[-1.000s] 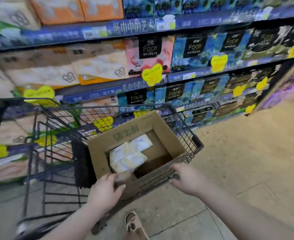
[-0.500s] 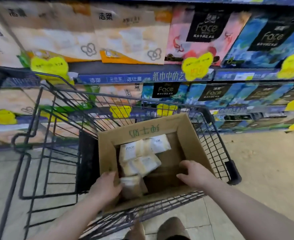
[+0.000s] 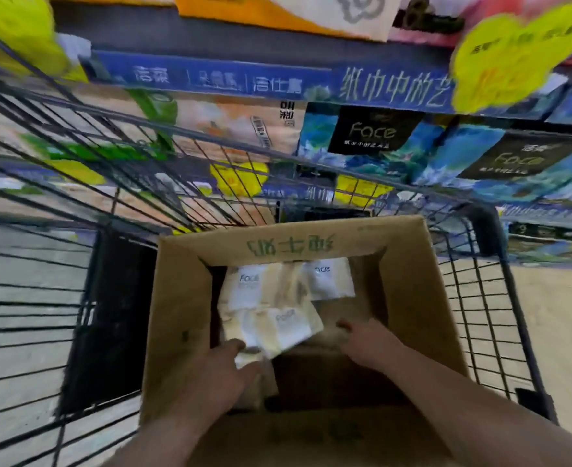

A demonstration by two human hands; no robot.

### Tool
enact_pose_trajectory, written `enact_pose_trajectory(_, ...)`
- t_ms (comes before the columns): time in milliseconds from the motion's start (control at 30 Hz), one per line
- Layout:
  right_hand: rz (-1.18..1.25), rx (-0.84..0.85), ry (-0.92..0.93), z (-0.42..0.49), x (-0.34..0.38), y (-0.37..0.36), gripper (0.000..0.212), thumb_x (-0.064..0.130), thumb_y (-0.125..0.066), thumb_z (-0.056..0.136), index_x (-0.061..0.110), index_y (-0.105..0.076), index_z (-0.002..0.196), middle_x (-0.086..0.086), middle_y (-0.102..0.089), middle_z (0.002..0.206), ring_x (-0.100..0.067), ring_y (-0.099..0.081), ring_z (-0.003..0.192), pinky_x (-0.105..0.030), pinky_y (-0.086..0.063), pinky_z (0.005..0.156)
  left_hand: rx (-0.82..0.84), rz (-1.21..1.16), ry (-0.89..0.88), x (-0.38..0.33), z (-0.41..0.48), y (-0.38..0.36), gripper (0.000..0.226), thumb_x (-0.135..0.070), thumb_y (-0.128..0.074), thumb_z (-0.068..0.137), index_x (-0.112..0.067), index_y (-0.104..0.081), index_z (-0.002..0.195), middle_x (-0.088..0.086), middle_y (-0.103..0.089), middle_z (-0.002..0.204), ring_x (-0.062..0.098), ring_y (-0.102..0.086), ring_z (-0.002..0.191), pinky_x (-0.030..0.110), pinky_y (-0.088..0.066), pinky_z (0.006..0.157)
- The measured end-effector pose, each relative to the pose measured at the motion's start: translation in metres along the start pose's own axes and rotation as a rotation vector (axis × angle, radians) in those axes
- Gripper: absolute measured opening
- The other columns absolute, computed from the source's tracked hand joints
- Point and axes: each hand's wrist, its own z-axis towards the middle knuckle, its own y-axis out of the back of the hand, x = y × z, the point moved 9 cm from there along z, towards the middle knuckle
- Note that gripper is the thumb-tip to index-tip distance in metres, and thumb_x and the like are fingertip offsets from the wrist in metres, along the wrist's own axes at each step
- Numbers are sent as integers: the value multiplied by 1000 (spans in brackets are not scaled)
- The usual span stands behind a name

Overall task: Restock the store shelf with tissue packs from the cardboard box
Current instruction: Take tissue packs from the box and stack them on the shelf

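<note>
Picking step, I'd judge: in the cardboard box (image 3: 412, 298) riding the cart (image 3: 486, 298), the left hand (image 3: 210, 375) pinches the nearest tissue pack (image 3: 256, 352) by the box's left wall, the right hand (image 3: 369, 342) reaches alongside (its fingers too blurred to read), and next comes a lift to the shelf (image 3: 210, 82).

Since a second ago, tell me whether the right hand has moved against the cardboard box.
Yes. The right hand went from the cardboard box's near rim down inside it, toward the tissue packs.
</note>
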Motion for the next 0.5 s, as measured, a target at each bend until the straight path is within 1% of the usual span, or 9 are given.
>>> enact_pose_trajectory(33, 1, -4, 11, 14, 2, 0, 47, 33, -43, 98, 18, -39, 143, -11, -46, 143, -27, -45, 129, -30, -37, 102, 3, 0, 22, -2, 11, -7, 53, -52, -55, 87, -30, -46, 134, 1, -56, 132, 19, -55, 114, 25, -44, 91)
enact_pose_trajectory(67, 14, -22, 37, 27, 5, 1, 47, 35, -47, 96, 17, -44, 139, -10, -48, 141, -26, -47, 126, -28, -38, 100, 10, -52, 49, -4, 23, -15, 54, -49, -55, 89, -28, -43, 137, 2, -52, 137, 20, -53, 118, 26, -43, 94)
enact_pose_trajectory(133, 36, -78, 91, 53, 11, 3, 42, 37, -54, 92, 18, -55, 129, -8, -57, 131, -25, -54, 116, -29, -43, 95, 28, -257, 119, -4, 44, -31, 58, -35, -61, 89, -19, -38, 141, 5, -43, 143, 23, -50, 123, 27, -41, 98)
enact_pose_trajectory(167, 45, -98, 100, 65, 11, 2, 39, 38, -55, 91, 19, -58, 124, -7, -61, 127, -25, -57, 111, -31, -46, 94, 22, -349, 159, -1, 54, -38, 61, -30, -64, 87, -17, -38, 141, 7, -42, 144, 25, -51, 122, 29, -43, 96)
enact_pose_trajectory(233, 127, -135, 83, 84, 11, 0, 37, 43, -53, 91, 21, -59, 120, -6, -63, 121, -26, -59, 107, -34, -47, 92, 15, -486, 212, 4, 73, -51, 67, -27, -68, 85, -15, -36, 143, 10, -42, 144, 29, -53, 119, 29, -45, 86)
enact_pose_trajectory(300, 254, -160, 57, 99, 14, 0, 36, 39, -50, 94, 16, -58, 120, -8, -62, 122, -27, -58, 109, -31, -46, 90, 9, -516, 243, 9, 89, -59, 72, -30, -69, 84, -14, -32, 144, 11, -45, 142, 29, -54, 118, 29, -44, 84)
enact_pose_trajectory(367, 377, -158, 35, 113, 23, -2, 38, 34, -46, 98, 6, -56, 122, -14, -58, 126, -30, -55, 113, -33, -43, 92, -9, -516, 261, 11, 102, -64, 76, -33, -70, 82, -11, -32, 144, 12, -50, 137, 29, -56, 116, 33, -48, 89)
enact_pose_trajectory(433, 448, -154, 3, 127, 28, -5, 43, 37, -44, 98, 4, -53, 124, -14, -55, 129, -31, -52, 117, -33, -41, 91, -47, -523, 280, 13, 111, -65, 73, -35, -72, 80, -6, -39, 138, 13, -55, 131, 30, -57, 113, 34, -48, 91)
enact_pose_trajectory(500, 511, -144, -45, 142, 30, -14, 50, 45, -47, 95, 5, -53, 124, -12, -57, 125, -30, -53, 115, -29, -39, 81, -77, -474, 289, 15, 118, -66, 69, -39, -73, 77, -1, -50, 129, 14, -62, 120, 29, -59, 108, 28, -45, 83)
